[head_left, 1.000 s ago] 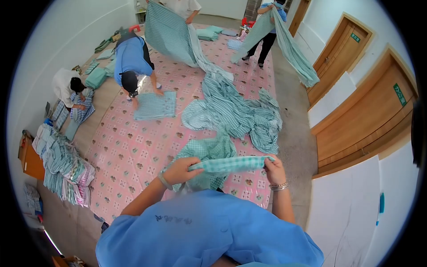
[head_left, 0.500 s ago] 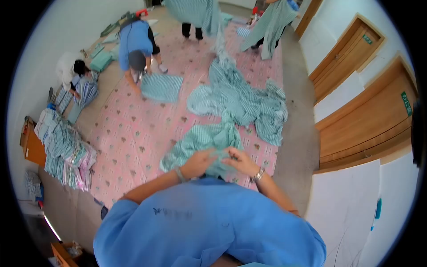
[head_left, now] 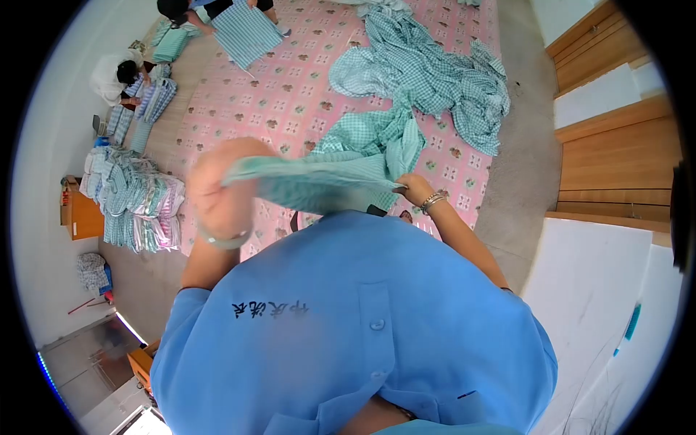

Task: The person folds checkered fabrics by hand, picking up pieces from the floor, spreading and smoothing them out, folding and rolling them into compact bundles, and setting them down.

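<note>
A green checked sheet [head_left: 326, 170] is stretched between my two hands in front of my chest. My left hand [head_left: 226, 190], raised and smeared by motion, grips its left end. Lower and to the right, my right hand [head_left: 415, 190] pinches the opposite end. More of the green checked fabric trails from the sheet down onto the pink patterned floor covering [head_left: 246, 101]. Beyond it lies a crumpled heap of green checked cloth [head_left: 435, 76].
At the left stands a pile of folded linens [head_left: 130, 196] beside an orange-brown box [head_left: 83, 210]. A person in white [head_left: 112, 80] crouches by striped bundles. Another person holds a checked cloth [head_left: 246, 32] at the top. Wooden doors [head_left: 616, 159] line the right wall.
My hands have moved apart, the left one up and leftward, stretching the sheet between them. The view has tilted down, so the people at the back are mostly out of sight.
</note>
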Tool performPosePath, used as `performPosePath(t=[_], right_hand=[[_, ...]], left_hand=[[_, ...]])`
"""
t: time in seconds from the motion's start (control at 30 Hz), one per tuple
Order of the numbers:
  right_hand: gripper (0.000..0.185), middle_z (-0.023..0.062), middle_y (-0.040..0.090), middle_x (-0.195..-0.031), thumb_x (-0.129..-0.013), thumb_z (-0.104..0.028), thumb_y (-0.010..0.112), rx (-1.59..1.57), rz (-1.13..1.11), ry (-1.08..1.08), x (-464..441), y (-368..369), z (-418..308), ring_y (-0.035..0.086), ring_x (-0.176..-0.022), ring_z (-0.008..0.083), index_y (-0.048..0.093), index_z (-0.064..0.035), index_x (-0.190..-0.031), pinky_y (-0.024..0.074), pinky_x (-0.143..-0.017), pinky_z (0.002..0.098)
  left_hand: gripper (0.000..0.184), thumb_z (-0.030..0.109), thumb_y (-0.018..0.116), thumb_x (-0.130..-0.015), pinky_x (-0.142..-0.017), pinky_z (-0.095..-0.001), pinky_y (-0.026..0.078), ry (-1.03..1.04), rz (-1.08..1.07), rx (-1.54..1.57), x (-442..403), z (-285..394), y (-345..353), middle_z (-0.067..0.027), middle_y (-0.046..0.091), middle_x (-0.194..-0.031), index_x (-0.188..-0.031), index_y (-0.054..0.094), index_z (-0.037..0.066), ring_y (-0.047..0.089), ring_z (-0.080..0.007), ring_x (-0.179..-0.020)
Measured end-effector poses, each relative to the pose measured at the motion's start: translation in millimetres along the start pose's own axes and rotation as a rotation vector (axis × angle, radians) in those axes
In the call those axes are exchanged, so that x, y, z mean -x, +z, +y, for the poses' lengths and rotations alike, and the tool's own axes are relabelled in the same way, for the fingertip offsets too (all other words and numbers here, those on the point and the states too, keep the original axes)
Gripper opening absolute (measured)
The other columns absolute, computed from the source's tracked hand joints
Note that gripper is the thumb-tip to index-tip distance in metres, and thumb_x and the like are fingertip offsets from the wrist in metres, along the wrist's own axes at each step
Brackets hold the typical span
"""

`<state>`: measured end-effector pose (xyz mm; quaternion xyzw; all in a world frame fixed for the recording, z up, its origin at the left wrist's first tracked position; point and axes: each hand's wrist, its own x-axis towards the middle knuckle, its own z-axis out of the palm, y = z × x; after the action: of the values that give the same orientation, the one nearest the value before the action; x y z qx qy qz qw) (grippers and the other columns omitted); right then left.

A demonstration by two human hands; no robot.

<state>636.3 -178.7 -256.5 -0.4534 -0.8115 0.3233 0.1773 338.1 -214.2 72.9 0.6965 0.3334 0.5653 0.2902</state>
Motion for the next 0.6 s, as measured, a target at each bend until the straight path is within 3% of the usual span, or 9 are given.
performPosePath(t=[0.1, 0.2, 0.27, 0.3, 0.33, 0.4, 0.43, 0.5, 0.6], right_hand=[[0.017, 0.0102, 0.057, -0.074, -0.068, -0.027, 0.061, 0.387, -0.267, 0.016, 11.3, 17.0, 30.5, 0.053, -0.074, 0.0279, 0.061, -0.0116, -0.076, 0.0427, -0.068, 0.0369], [0.016, 0.0095, 0.057, -0.074, -0.067, -0.026, 0.062, 0.449, -0.310, -0.029, 23.9, 26.3, 48.1, 0.053, -0.075, 0.0279, 0.061, -0.0139, -0.077, 0.0421, -0.070, 0.0374], [0.012, 0.0107, 0.058, -0.081, -0.069, -0.020, 0.058, 0.411, -0.367, 0.042, 26.2, 24.5, 56.0, 0.053, -0.082, 0.0298, 0.061, -0.0150, -0.079, 0.0402, -0.075, 0.0399], [0.013, 0.0125, 0.058, -0.083, -0.070, -0.016, 0.054, 0.285, -0.291, 0.183, 23.8, 21.5, 67.2, 0.053, -0.082, 0.0310, 0.061, -0.0144, -0.080, 0.0403, -0.075, 0.0408], [0.015, 0.0144, 0.059, -0.085, -0.071, -0.013, 0.051, 0.160, -0.215, 0.322, 21.0, 16.6, 78.8, 0.054, -0.083, 0.0323, 0.061, -0.0137, -0.082, 0.0404, -0.076, 0.0417], [0.021, 0.0188, 0.058, -0.085, -0.073, -0.009, 0.045, 0.102, 0.244, 0.371, 14.5, -12.1, 91.7, 0.055, -0.079, 0.0340, 0.060, -0.0092, -0.086, 0.0425, -0.072, 0.0419], [0.021, 0.0205, 0.058, -0.080, -0.075, -0.011, 0.045, 0.267, 0.107, 0.639, 3.7, -46.7, 86.1, 0.057, -0.072, 0.0336, 0.059, -0.0046, -0.089, 0.0440, -0.066, 0.0392], [0.022, 0.0200, 0.059, -0.079, -0.076, -0.017, 0.049, -0.013, 0.601, 0.580, 4.3, -101.8, 58.5, 0.056, -0.069, 0.0323, 0.058, -0.0024, -0.089, 0.0433, -0.063, 0.0364], [0.027, 0.0173, 0.058, -0.073, -0.074, -0.024, 0.054, -0.266, 0.782, 0.519, 14.8, -144.0, 65.1, 0.056, -0.067, 0.0294, 0.057, -0.0022, -0.090, 0.0426, -0.061, 0.0335]], left_hand=[[0.024, 0.021, 0.050, -0.076, -0.046, -0.0256, 0.034, 0.136, 0.197, -0.025, -7.8, 16.4, -24.9, -0.0110, 0.050, -0.059, -0.067, 0.050, -0.002, 0.044, -0.0159, -0.048], [0.021, 0.018, 0.047, -0.079, -0.044, -0.0226, 0.029, 0.204, 0.325, 0.066, -16.0, 33.1, -59.2, -0.0093, 0.047, -0.055, -0.068, 0.047, -0.001, 0.040, -0.0131, -0.045], [0.019, 0.016, 0.045, -0.083, -0.045, -0.0235, 0.035, 0.214, 0.285, 0.002, -21.7, 41.4, -87.4, -0.0090, 0.050, -0.060, -0.077, 0.050, -0.002, 0.046, -0.0148, -0.048], [0.019, 0.016, 0.045, -0.083, -0.045, -0.0235, 0.035, 0.211, 0.283, 0.000, -23.2, 39.5, -92.3, -0.0090, 0.050, -0.060, -0.077, 0.050, -0.002, 0.046, -0.0148, -0.048], [0.017, 0.015, 0.046, -0.084, -0.050, -0.0240, 0.039, 0.116, 0.472, -0.074, -26.9, 35.3, -96.1, -0.0087, 0.053, -0.065, -0.082, 0.050, -0.001, 0.049, -0.0152, -0.054], [0.016, 0.015, 0.046, -0.085, -0.056, -0.0245, 0.042, 0.017, 0.664, -0.152, -28.1, 23.8, -117.4, -0.0085, 0.055, -0.070, -0.086, 0.051, -0.001, 0.052, -0.0155, -0.060], [0.018, 0.018, 0.048, -0.085, -0.063, -0.0261, 0.043, -0.045, 0.630, -0.079, -22.8, 12.5, -139.4, -0.0062, 0.056, -0.078, -0.090, 0.052, 0.001, 0.053, -0.0150, -0.069], [0.019, 0.021, 0.049, -0.084, -0.078, -0.0276, 0.039, -0.145, 0.605, 0.040, -13.4, -1.8, -156.4, -0.0026, 0.056, -0.091, -0.094, 0.052, 0.005, 0.051, -0.0128, -0.086], [0.018, 0.021, 0.050, -0.084, -0.079, -0.0280, 0.038, -0.273, 0.643, 0.044, 1.9, -24.1, -151.7, -0.0026, 0.056, -0.091, -0.095, 0.052, 0.006, 0.051, -0.0129, -0.087]])
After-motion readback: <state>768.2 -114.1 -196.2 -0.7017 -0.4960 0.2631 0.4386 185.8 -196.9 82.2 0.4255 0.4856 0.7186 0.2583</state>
